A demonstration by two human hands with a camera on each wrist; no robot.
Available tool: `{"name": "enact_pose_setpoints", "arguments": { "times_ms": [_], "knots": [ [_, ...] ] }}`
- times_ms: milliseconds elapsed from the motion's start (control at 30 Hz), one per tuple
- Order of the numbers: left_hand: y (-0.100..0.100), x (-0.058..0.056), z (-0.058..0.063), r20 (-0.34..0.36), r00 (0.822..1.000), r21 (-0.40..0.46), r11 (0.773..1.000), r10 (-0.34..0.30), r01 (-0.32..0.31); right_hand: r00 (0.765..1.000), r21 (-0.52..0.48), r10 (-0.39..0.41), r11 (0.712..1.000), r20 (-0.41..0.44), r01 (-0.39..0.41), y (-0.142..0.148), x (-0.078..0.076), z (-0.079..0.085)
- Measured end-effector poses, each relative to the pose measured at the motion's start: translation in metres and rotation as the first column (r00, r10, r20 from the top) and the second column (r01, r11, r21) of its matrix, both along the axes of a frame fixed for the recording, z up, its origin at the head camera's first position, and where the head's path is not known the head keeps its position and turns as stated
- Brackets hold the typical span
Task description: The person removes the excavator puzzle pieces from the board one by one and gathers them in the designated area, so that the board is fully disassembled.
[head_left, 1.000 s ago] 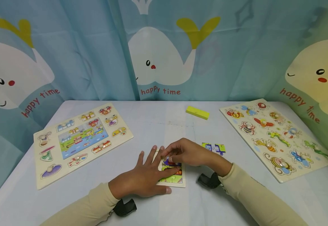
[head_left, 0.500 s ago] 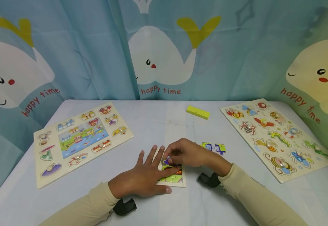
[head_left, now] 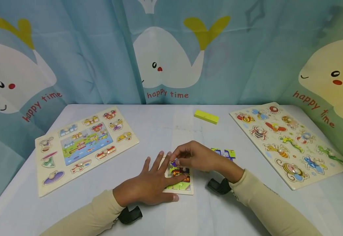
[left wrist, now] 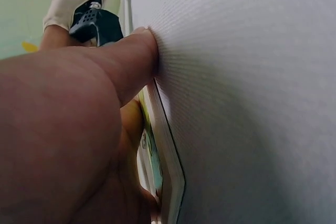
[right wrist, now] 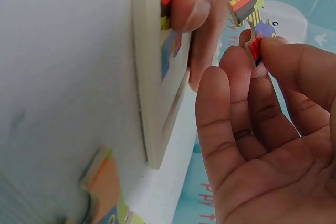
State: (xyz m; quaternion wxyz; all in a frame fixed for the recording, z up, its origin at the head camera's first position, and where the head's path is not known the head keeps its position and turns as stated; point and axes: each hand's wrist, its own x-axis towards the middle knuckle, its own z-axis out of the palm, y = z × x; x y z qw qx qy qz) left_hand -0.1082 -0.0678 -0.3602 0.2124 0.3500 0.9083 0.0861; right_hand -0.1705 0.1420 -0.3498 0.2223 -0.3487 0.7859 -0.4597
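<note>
A small wooden jigsaw board (head_left: 191,191) with colourful pieces lies on the table between the hands. My left hand (head_left: 148,188) rests on it with fingers spread, its thumb along the near edge; in the left wrist view the board's edge (left wrist: 170,171) shows beside the thumb. My right hand (head_left: 198,157) pinches a jigsaw piece (right wrist: 244,4) between thumb and fingers. In the right wrist view this piece is tilted and raised off the board, showing purple, red, yellow and black. Fingers hide part of it and part of the board.
Loose jigsaw pieces (head_left: 229,153) lie beyond the right forearm. A yellow block (head_left: 206,116) is farther back. A vehicle knob puzzle (head_left: 130,144) stands left and an insect knob puzzle (head_left: 299,185) right. A whale-print curtain (head_left: 100,65) closes off the back.
My right hand has risen slightly, and the pinched jigsaw piece has tilted up, showing more of its orange and black part. My left hand has stayed in place on the board.
</note>
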Motion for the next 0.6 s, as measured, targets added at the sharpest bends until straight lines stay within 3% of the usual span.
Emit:
{"name": "enact_pose_setpoints", "arguments": {
  "times_ms": [333, 600],
  "knots": [
    [0.001, -0.001, -0.003, 0.02, 1.0, 0.014, 1.0, -0.003, 0.003, 0.999, 0.037, -0.033, 0.999, -0.017, 0.033, 0.008, -0.001, 0.002],
    [0.001, -0.001, -0.001, 0.01, 1.0, -0.006, 1.0, 0.015, -0.015, 0.999, 0.005, -0.03, 1.0, -0.044, 0.031, 0.024, -0.004, 0.007]
  ]
}}
